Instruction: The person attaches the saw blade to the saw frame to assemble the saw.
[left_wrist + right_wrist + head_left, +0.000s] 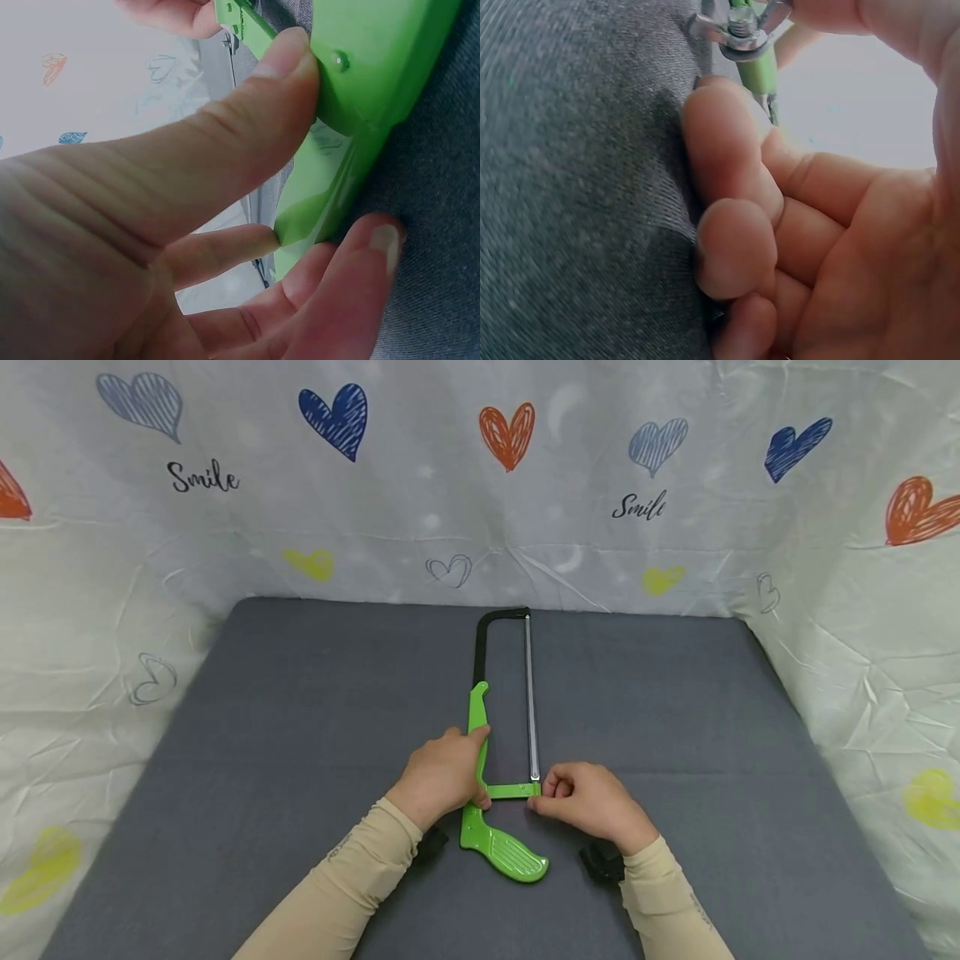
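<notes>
A hacksaw lies on the grey cloth, its green handle [517, 857] toward me and its black bow [480, 647] pointing away. The silver blade [531, 693] runs along its right side. My left hand [438, 777] grips the green frame [367, 67] just above the handle, thumb on one side and fingers on the other. At the near end of the blade, my right hand [592, 797] has its thumb and curled fingers around a metal wing nut [744, 43] on a threaded bolt. The thumb meets one wing; the other fingers [735, 247] are folded beside the cloth.
The grey cloth [315, 693] covers a flat tabletop. A pale curtain [420, 493] printed with hearts and "Smile" hangs along the back and both sides. Black wrist-worn devices [602, 862] show under the wrists, close to the cloth.
</notes>
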Tool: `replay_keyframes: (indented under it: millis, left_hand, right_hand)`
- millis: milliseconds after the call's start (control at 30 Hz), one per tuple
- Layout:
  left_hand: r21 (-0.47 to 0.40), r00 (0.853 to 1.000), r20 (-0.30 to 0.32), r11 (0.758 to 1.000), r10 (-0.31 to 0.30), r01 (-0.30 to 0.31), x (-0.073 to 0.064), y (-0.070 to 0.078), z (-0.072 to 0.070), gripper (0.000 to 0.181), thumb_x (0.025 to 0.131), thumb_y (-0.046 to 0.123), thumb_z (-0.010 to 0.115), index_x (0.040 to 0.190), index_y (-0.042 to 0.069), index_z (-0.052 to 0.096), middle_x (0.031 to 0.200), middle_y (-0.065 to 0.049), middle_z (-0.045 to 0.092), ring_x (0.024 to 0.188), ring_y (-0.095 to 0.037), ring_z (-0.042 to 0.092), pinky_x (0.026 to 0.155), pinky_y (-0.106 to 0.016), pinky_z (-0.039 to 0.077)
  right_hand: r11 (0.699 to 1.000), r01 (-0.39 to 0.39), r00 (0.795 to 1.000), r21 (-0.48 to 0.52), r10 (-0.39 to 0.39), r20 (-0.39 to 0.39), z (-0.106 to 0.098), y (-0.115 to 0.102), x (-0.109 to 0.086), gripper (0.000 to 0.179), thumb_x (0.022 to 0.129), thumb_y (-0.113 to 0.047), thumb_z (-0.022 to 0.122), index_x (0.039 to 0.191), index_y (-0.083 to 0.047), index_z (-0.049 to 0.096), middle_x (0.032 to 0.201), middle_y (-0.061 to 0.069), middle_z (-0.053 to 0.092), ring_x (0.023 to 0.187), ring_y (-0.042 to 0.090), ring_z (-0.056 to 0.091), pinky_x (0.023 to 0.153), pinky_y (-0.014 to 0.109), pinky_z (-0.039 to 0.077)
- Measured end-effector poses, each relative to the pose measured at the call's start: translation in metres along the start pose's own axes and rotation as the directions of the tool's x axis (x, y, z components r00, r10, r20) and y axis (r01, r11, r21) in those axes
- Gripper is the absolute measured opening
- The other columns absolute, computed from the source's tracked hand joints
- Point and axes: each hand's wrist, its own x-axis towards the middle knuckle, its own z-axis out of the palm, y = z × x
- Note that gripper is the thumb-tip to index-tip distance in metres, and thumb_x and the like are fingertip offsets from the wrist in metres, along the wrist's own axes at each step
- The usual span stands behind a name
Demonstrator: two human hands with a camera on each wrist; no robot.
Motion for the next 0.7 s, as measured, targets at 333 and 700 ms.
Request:
replay_keyframes:
  millis: [333, 700]
  left_hand:
    - [-0.026, 1.0, -0.003, 1.0, -0.011, 0.011, -0.0018, -0.0005, -0.0005, 0.108, 0.069, 0.028, 0.105, 0.162, 0.016, 0.051, 0.138, -0.024, 0.066, 0.104, -0.043, 0.072, 0.079, -0.053, 0.061]
    - [-0.034, 1.0, -0.002, 0.999, -0.006, 0.006, -0.0029, -0.0005, -0.0023, 0.108, 0.068, 0.027, 0.106, 0.161, 0.016, 0.052, 0.137, -0.024, 0.066, 0.107, -0.044, 0.072, 0.082, -0.053, 0.061]
  right_hand:
    - [0.996, 0.081, 0.994, 0.044, -0.084, 0.063, -0.0056, 0.0064, 0.0003, 0.005, 0.091, -0.021, 0.078, 0.089, -0.021, 0.073, 0.071, -0.01, 0.062, 0.061, 0.006, 0.053, 0.06, 0.023, 0.042]
    - [0.998, 0.063, 0.997, 0.0, -0.063, 0.049, -0.0023, 0.0023, -0.0011, 0.016, 0.086, -0.021, 0.086, 0.088, -0.022, 0.071, 0.067, -0.011, 0.058, 0.056, 0.005, 0.049, 0.056, 0.024, 0.04]
